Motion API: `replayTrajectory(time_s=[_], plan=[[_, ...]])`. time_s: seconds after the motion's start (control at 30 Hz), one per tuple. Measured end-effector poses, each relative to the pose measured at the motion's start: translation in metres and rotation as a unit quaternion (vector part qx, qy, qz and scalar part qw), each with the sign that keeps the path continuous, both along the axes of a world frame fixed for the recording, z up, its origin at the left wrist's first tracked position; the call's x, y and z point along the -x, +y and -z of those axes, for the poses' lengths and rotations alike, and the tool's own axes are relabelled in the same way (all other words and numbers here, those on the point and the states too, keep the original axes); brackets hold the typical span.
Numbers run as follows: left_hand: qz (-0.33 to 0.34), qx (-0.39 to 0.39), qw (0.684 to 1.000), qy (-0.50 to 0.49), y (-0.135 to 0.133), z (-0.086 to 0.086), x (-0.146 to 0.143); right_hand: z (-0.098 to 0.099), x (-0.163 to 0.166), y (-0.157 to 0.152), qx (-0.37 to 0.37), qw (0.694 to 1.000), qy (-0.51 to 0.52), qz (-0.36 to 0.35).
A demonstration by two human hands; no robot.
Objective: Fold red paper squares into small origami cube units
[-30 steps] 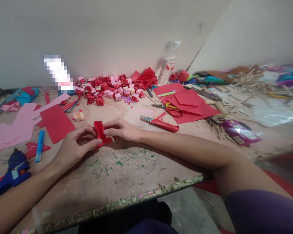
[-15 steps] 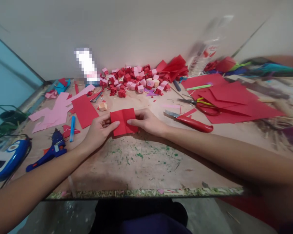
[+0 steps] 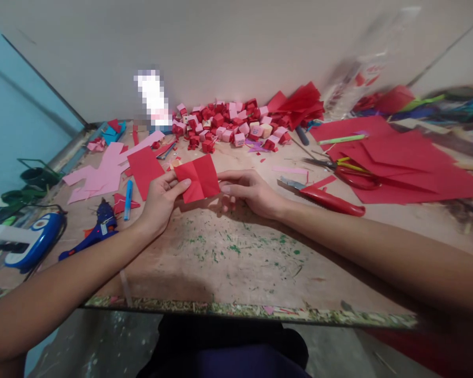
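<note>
A small red paper square point(image 3: 203, 181) with crossing crease lines is held above the table, tilted. My left hand point(image 3: 162, 197) pinches its left side, thumb in front and fingers behind. At the right edge of the square, my right hand point(image 3: 252, 191) has its thumb and fingers slightly apart, with no clear grip on the paper; whether a fingertip touches the edge is hard to tell. Behind the square lies a larger red paper piece point(image 3: 145, 169). A blue marker point(image 3: 128, 200) rests left of my left hand.
Pink and red paper cubes point(image 3: 228, 126) are heaped along the wall. To the right lie a red-handled utility knife point(image 3: 333, 201), scissors point(image 3: 357, 177) and red paper sheets point(image 3: 410, 157). A blue glue gun point(image 3: 94, 231) and pink paper pieces point(image 3: 102, 170) are on the left.
The red square has tilted and its right side has risen. My right thumb has come off its front and moved to the right edge. My left hand keeps its pinch. The view has shifted slightly.
</note>
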State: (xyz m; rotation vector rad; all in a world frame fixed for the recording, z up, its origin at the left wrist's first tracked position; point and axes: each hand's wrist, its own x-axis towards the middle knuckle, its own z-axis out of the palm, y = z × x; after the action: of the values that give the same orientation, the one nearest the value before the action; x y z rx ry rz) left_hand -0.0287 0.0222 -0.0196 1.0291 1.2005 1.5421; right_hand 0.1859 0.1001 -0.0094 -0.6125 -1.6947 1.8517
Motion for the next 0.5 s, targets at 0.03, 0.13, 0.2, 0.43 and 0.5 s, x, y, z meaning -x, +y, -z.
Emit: replayTrajectory(time_s=[0.03, 0.13, 0.2, 0.43, 0.5], plan=[[-0.004, 0.001, 1.0, -0.001, 0.0007, 0.0, 0.0004, 0.0001, -0.0002, 0.0002, -0.005, 1.0, 0.002, -0.004], [-0.005, -0.002, 1.0, -0.001, 0.0014, -0.0009, 0.0008, 0.0005, -0.0004, 0.0, -0.006, 1.0, -0.002, -0.007], [0.0, 0.0, 1.0, 0.001, 0.0009, -0.0021, 0.0007, 0.0005, -0.0001, -0.0005, -0.008, 1.0, -0.008, -0.004], [0.01, 0.001, 0.999, 0.045, -0.0019, -0.0051, -0.0005, -0.0031, 0.0007, -0.0021, -0.057, 0.997, -0.051, 0.007], [0.011, 0.002, 0.999, 0.047, -0.0028, -0.0047, -0.0006, -0.0035, 0.0007, -0.0019, -0.063, 0.997, -0.051, 0.0]])
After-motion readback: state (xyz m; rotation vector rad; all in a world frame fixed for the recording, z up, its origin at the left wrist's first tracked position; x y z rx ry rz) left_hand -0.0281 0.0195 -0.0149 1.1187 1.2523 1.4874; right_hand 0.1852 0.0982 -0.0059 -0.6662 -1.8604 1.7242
